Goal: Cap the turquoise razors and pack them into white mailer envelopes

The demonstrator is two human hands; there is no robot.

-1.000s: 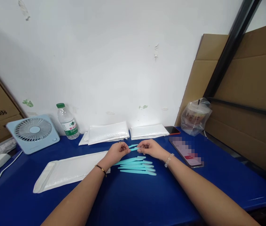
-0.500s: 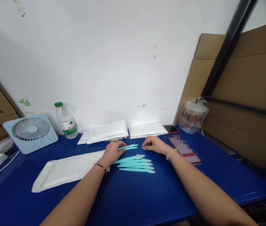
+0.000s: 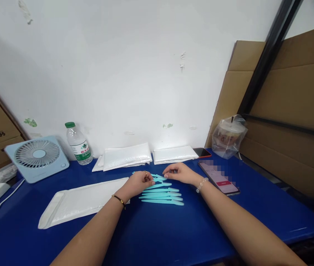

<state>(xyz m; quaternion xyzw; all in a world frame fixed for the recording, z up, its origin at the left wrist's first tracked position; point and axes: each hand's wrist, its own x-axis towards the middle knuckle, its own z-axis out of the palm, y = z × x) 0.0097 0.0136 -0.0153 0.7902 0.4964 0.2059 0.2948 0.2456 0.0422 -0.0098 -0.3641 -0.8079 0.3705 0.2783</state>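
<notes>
Several turquoise eyebrow razors (image 3: 161,194) lie side by side on the blue table, handles to the left. My left hand (image 3: 140,181) is closed above the upper ones, with thumb and fingers pinching a razor (image 3: 159,179) that points right. Its handle is partly hidden by the fingers. At that razor's tip, my right hand (image 3: 179,173) is closed, thumb and forefinger pressed on the end. Whether a small cap sits between those fingertips is too small to tell. A white padded envelope (image 3: 84,201) lies left of the razors, partly behind my left wrist.
More padded envelopes (image 3: 126,157) are stacked against the wall, with a second pile (image 3: 175,153) beside them. A water bottle (image 3: 79,144) and a blue fan (image 3: 37,159) stand at the left. Rightward are a phone (image 3: 219,179), another phone (image 3: 202,152) and a bagged drink cup (image 3: 229,136).
My left hand has shifted slightly down and right, and my right hand slightly left, so they are closer. The right fingertips, apart from the razors before, now meet a razor's tip.
</notes>
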